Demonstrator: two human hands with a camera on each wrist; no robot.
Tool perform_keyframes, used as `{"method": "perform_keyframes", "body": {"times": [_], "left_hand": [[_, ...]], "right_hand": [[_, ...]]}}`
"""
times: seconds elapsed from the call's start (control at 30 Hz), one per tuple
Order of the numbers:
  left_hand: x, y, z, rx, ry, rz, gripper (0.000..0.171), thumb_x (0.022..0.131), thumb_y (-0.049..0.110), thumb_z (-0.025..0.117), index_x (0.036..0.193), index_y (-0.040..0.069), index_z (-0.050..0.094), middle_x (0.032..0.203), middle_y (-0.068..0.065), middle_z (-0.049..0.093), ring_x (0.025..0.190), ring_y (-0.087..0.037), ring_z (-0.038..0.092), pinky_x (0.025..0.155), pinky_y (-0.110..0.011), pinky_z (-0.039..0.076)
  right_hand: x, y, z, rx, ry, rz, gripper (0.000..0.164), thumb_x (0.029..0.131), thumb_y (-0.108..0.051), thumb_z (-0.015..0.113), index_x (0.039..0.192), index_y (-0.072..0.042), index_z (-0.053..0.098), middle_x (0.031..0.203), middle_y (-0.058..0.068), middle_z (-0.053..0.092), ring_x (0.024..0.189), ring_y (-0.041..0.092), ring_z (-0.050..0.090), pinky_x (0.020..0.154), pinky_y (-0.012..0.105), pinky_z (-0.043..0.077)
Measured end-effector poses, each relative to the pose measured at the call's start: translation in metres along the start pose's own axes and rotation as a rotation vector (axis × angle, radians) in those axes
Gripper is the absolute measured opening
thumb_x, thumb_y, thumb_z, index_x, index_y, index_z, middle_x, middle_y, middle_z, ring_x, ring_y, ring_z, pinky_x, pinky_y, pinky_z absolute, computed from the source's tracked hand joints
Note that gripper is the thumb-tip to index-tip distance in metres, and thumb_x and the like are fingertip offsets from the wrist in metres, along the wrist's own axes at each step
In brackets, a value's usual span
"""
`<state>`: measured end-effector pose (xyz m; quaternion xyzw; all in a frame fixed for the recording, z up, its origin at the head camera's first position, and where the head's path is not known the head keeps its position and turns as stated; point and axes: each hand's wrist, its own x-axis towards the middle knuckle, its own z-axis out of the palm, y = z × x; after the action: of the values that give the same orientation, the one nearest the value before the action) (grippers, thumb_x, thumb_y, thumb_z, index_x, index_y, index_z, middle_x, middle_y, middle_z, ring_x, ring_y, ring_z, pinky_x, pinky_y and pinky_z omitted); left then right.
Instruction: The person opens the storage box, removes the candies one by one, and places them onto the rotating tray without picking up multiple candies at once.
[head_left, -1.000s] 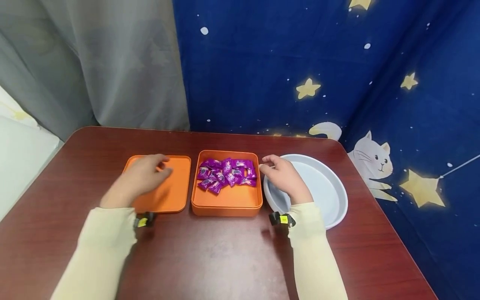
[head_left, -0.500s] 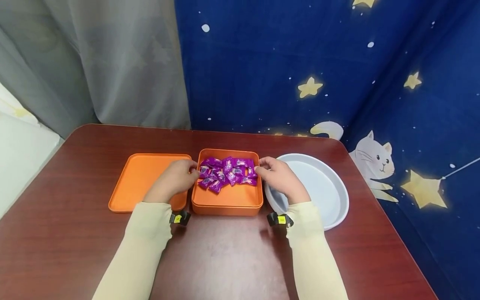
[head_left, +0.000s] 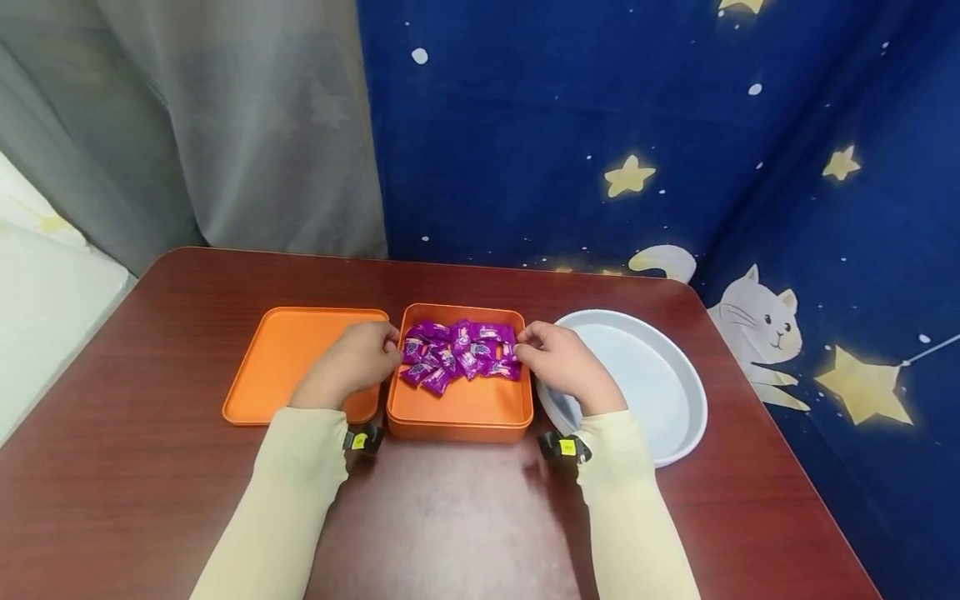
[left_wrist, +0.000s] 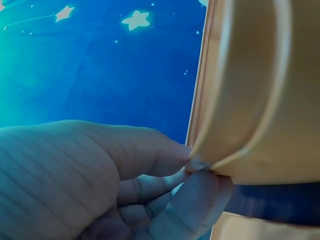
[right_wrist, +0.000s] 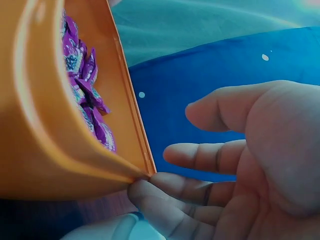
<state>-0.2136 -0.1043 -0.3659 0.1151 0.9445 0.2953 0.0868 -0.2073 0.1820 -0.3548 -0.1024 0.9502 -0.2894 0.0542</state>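
Observation:
An open orange box (head_left: 459,408) stands mid-table, with several purple-wrapped candies (head_left: 463,352) toward its back. At the box's left side, my left hand (head_left: 354,360) pinches the edge near a corner between thumb and finger, as the left wrist view shows. My right hand (head_left: 566,367) is at the opposite side. In the right wrist view its lower fingertips (right_wrist: 150,192) touch the box near a corner, while the thumb and index finger stay apart from it. The remaining fingers of my left hand are partly hidden.
Left of the box lies a flat orange lid (head_left: 281,354), partly covered by my left hand. A round pale tray (head_left: 645,379) sits at the right, under my right wrist. Curtains (head_left: 495,125) hang behind the brown table (head_left: 450,517).
My left hand has moved right, from above the lid to the box's left side, and grips its edge. My right hand has stayed beside the box. The box seems slightly nearer to me.

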Motion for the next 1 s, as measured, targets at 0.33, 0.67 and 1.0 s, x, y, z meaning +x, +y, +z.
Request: {"method": "perform_keyframes", "body": {"times": [0.33,0.67,1.0], "left_hand": [[-0.005,0.005,0.002,-0.006,-0.036,0.002,0.008,0.085,0.012,0.056,0.083,0.004,0.056,0.065,-0.006,0.053,0.058,-0.018,0.052,0.055,-0.030,0.042],[-0.009,0.004,0.000,-0.054,-0.047,-0.063,0.018,0.089,0.022,0.060,0.081,0.006,0.059,0.069,-0.007,0.061,0.062,-0.019,0.059,0.057,-0.031,0.045],[0.000,0.003,0.008,-0.056,0.018,-0.057,0.055,0.091,0.021,0.059,0.138,0.000,0.041,0.111,-0.016,0.059,0.094,-0.028,0.052,0.093,-0.048,0.049]], "right_hand": [[-0.009,0.002,-0.006,-0.037,-0.047,-0.031,0.016,0.089,-0.027,0.056,0.089,-0.012,0.062,0.076,0.003,0.062,0.071,0.020,0.054,0.069,0.036,0.050],[-0.014,0.000,-0.011,-0.058,-0.091,-0.041,0.017,0.089,-0.030,0.054,0.090,-0.014,0.061,0.075,0.001,0.062,0.071,0.019,0.054,0.067,0.035,0.050],[-0.017,-0.003,-0.013,-0.109,-0.112,-0.054,0.028,0.090,-0.032,0.054,0.108,-0.011,0.060,0.095,0.003,0.065,0.084,0.018,0.056,0.083,0.043,0.052]]}}
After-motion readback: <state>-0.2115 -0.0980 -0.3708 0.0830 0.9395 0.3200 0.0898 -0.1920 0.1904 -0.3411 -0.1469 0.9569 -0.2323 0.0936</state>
